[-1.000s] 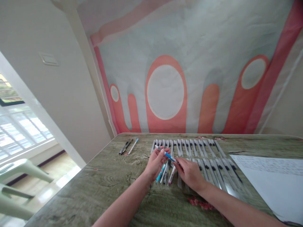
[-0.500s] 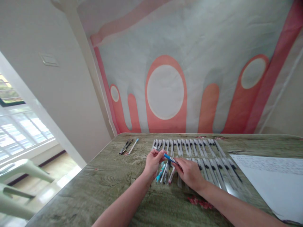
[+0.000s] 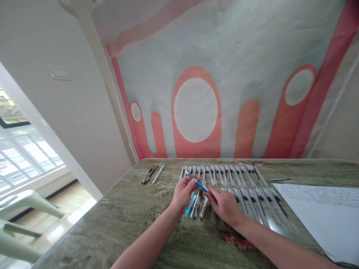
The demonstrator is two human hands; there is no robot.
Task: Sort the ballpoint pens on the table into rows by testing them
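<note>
A blue pen [image 3: 199,184] with a pale tip end is held slantwise above the table between both hands. My left hand [image 3: 183,191] is closed around its upper left part, thumb on top. At the lower right end, the fingers of my right hand [image 3: 224,201] pinch the same pen. Under and between the hands lies a small bunch of loose pens, among them a turquoise pen [image 3: 190,206] and a white and pink pen [image 3: 203,208]. Two rows of clear pens [image 3: 232,175] lie behind and to the right, partly hidden by my right hand.
Dark pens [image 3: 149,174] and a light blue-capped pen [image 3: 158,174] lie at the table's back left. A sheet of written paper [image 3: 328,220] covers the right side. The wood-patterned table [image 3: 126,224] ends at the wall. A pale green stool [image 3: 30,203] stands on the floor at left.
The blue pen has tilted a little more steeply, and its pale left end has shifted slightly right and up. Both hands keep hold of it and have barely moved.
</note>
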